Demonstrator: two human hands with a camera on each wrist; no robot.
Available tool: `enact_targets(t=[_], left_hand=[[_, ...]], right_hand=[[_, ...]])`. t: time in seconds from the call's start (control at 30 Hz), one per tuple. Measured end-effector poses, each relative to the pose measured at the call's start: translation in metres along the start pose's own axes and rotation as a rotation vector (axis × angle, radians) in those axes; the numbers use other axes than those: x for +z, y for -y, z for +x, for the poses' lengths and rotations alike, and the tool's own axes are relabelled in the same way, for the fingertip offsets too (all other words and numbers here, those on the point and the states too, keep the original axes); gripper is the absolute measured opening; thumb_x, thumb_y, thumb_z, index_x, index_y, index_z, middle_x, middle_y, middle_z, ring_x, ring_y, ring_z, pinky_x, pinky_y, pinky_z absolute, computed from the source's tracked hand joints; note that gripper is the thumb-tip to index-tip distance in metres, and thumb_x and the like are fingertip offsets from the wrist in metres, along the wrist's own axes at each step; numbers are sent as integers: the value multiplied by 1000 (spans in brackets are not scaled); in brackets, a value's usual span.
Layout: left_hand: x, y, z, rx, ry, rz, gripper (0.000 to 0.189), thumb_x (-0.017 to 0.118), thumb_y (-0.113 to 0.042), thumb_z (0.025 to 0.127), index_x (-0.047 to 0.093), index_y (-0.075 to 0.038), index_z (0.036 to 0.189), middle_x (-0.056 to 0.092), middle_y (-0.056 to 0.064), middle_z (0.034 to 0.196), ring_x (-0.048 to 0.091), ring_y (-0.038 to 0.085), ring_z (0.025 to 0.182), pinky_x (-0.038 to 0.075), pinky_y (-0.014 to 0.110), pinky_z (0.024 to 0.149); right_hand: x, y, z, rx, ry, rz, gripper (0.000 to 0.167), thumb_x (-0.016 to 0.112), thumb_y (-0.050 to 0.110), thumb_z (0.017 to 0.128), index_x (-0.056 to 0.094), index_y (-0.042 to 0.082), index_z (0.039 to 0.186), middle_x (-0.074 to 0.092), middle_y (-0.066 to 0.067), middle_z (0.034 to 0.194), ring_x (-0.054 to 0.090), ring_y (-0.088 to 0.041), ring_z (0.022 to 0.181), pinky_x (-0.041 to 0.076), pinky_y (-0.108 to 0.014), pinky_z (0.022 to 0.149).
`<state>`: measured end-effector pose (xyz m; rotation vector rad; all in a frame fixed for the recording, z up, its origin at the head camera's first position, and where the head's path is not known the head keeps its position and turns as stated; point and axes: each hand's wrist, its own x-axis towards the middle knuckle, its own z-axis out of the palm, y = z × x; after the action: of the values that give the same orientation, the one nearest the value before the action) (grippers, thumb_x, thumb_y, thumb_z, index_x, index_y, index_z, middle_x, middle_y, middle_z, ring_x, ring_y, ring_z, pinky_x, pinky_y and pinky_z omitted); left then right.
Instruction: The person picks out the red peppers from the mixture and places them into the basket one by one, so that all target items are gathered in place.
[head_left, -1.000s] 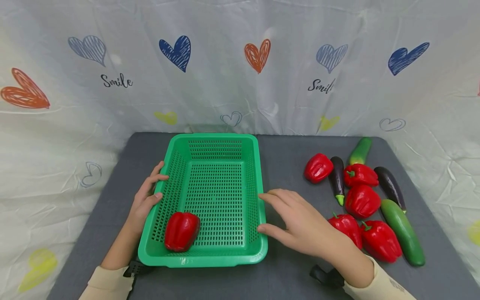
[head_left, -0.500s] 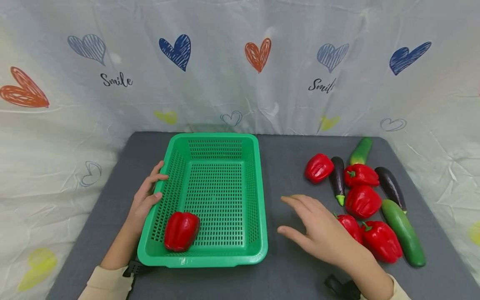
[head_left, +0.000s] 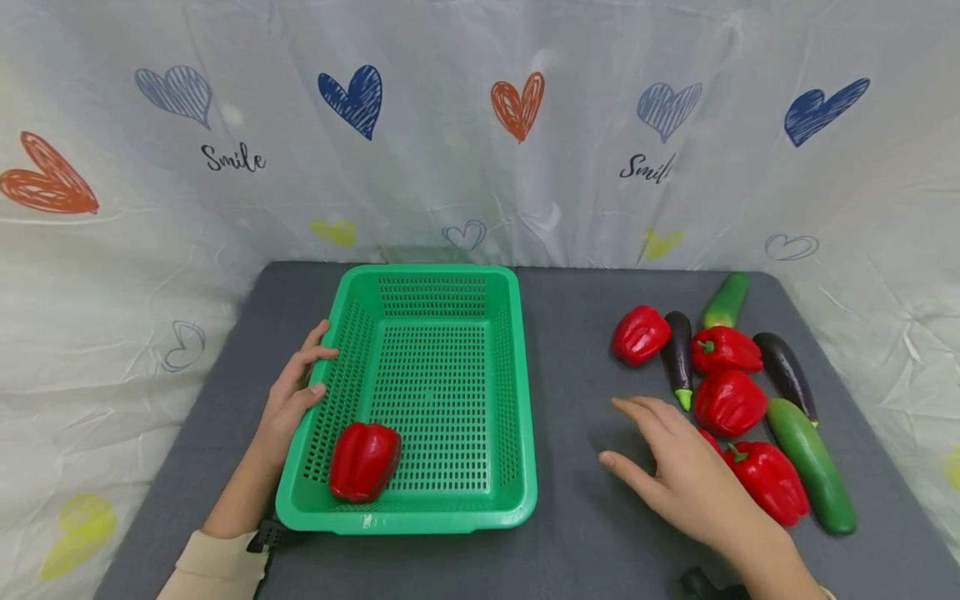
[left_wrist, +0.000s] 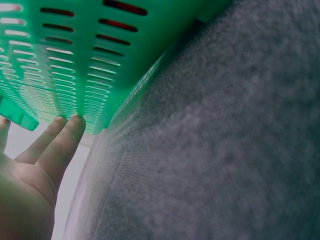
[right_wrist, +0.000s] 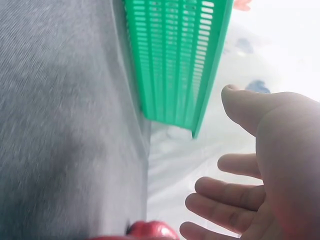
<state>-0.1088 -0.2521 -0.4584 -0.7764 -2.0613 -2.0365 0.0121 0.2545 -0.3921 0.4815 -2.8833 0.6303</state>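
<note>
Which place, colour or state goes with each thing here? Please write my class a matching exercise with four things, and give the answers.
Things
1. Basket
2. Eggplants
3. Left hand
4. Right hand

Descriptions
A. Touching the basket's left side
B. Apart from the basket, holding nothing
C. With one pepper inside
D. Dark purple

Pairs: 1-C; 2-D; 3-A; 4-B

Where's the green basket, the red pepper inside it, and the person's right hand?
Green basket (head_left: 408, 523): head view, on its near rim.
Red pepper (head_left: 365, 462): head view, on its upper side.
Right hand (head_left: 684, 473): head view, on its back.
</note>
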Motion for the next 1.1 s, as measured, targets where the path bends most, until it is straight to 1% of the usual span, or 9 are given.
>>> enact_targets(t=[0.1,0.33,0.5,0.67,0.87,0.9,0.97,1.03,1.1], left_hand=[[0,0,0,0,-2,3,40,43,10,104,54,12,142,27,13,178,18,22,166,23,31,122],[-1,0,0,14,1,5,40,42,11,103,53,13,142,28,13,178,18,22,165,23,31,122],[-1,0,0,21,2,7,40,42,11,103,53,13,142,28,14,178,19,22,165,23,30,122],[-1,0,-1,5,-4,1,40,42,10,104,53,12,142,28,12,178,17,22,166,23,31,122],[-1,0,0,3,1,-6,40,42,10,104,53,12,143,27,12,179,16,23,166,22,32,122],[-1,0,0,6,4,-7,40,42,10,104,53,12,143,27,12,179,16,23,166,22,32,122],[0,0,0,13,10,-8,41,41,10,104,53,12,143,27,12,179,16,23,166,22,32,122],[0,0,1,15,12,-10,41,41,10,104,53,12,143,27,12,179,16,23,166,21,32,122],[0,1,1,13,11,-10,41,41,9,104,53,12,143,27,12,179,16,23,166,21,32,122]], right_hand=[[-3,-6,-5,19,-14,-9,76,97,35,84,62,13,148,63,0,140,61,-19,123,61,-51,93],[-8,-14,-16,81,-12,-16,75,96,35,85,62,12,147,64,-6,139,60,-29,125,60,-59,93],[-12,-20,-23,87,-26,-51,74,96,36,85,62,12,147,63,-8,141,59,-30,127,59,-60,93],[-17,-25,-29,106,-25,-63,75,96,38,85,63,12,147,62,-9,142,58,-31,128,57,-61,93],[-23,-33,-35,129,-11,-71,76,96,41,84,64,9,146,63,-13,139,58,-34,123,60,-63,88],[-24,-34,-36,126,-14,-77,76,96,41,84,64,10,145,63,-12,138,59,-33,123,61,-55,89],[-25,-37,-39,102,-31,-86,76,98,39,82,65,11,144,65,-9,137,60,-31,122,59,-33,96],[-26,-40,-41,75,-37,-85,77,99,38,80,66,12,144,65,-8,137,60,-30,122,45,-12,102],[-27,-42,-43,46,-36,-81,78,101,37,77,67,12,143,64,-7,139,60,-29,123,25,1,102]])
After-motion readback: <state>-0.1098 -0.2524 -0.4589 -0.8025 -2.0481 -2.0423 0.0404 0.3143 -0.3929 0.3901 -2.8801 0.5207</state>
